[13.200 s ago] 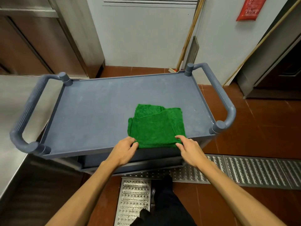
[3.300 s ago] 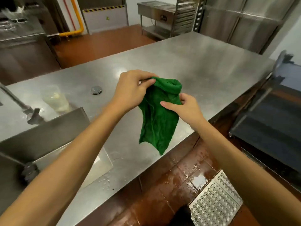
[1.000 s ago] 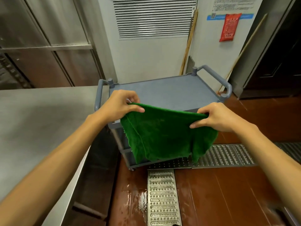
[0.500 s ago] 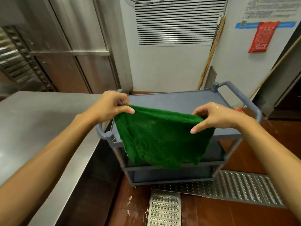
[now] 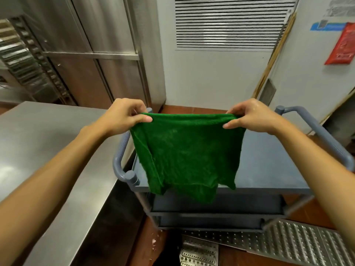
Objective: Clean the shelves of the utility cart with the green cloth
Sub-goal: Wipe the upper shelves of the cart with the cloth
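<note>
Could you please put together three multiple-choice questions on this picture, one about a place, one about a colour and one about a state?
1. As the person sees it, on which side of the cart does the steel counter stand?
A. on the right
B. on the left
C. behind it, against the wall

2. What colour is the cart?
A. grey-blue
B. red
C. white

3. How is the cloth at this moment?
A. lying folded on the counter
B. balled up in one hand
C. held up, spread between both hands

Answers:
1 B: the counter fills the left of the view, right beside the cart.
2 A: its whole frame is grey-blue.
3 C: the left hand and the right hand each pinch an upper corner, and the cloth hangs in front of the cart.
</note>
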The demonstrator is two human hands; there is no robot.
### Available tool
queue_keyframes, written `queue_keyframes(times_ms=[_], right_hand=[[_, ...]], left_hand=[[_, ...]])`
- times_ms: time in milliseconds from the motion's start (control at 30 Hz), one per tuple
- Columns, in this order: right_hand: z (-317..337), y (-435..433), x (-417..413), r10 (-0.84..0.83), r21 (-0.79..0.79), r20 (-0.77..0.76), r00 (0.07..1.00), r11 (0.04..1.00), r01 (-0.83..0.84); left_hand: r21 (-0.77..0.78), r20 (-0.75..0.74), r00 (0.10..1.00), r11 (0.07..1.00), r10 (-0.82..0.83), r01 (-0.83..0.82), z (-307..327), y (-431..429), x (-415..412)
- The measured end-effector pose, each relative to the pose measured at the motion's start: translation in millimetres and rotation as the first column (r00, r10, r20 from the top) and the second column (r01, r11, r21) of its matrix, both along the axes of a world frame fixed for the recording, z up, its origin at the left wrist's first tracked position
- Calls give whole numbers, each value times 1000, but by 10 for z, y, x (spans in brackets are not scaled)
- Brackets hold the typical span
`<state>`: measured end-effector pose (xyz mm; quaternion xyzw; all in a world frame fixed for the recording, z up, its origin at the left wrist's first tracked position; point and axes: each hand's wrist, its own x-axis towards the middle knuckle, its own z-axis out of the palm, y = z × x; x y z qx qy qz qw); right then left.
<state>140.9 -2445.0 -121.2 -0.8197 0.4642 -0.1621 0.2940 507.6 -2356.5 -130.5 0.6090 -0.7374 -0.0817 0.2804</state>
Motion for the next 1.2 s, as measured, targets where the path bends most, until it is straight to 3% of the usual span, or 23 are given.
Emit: queue_keyframes(times_ms=[167, 467, 633, 733, 833, 1000, 1100, 1200], right_hand=[[26, -730, 448, -92, -107, 25, 995, 990, 94], [285, -1938, 1038, -259, -245, 230, 938, 918, 313], [67, -2263, 1153, -291, -300, 246, 924, 884, 358], [-468, -2323, 1184, -327, -179, 209, 921, 913, 365], [-1256, -2243, 1205, -357, 23, 70, 931, 934, 356], [-2465, -1823, 1307, -279, 262, -249, 928, 903, 341], [-2857, -1504, 1308, -222, 344, -296, 929, 883, 321], [-3032, -1298, 1274, -269, 354, -267, 926, 866, 353]], left_hand=[[-23, 49, 998, 999, 28, -27, -4, -803, 421], [-124, 63, 997, 991, 50, -42, 446, -2140, 911], [-128, 57, 996, 990, 70, -63, 175, -2482, 1000], [-35, 74, 994, 996, 81, -79, -352, -2538, 978], [173, 110, 989, 978, 95, -114, -1116, -2487, 900], [523, 235, 971, 836, 45, -165, -2287, -2116, 733], [611, 245, 970, 776, 2, -156, -2693, -1784, 626], [584, 188, 981, 797, 50, -152, -2845, -1588, 609]])
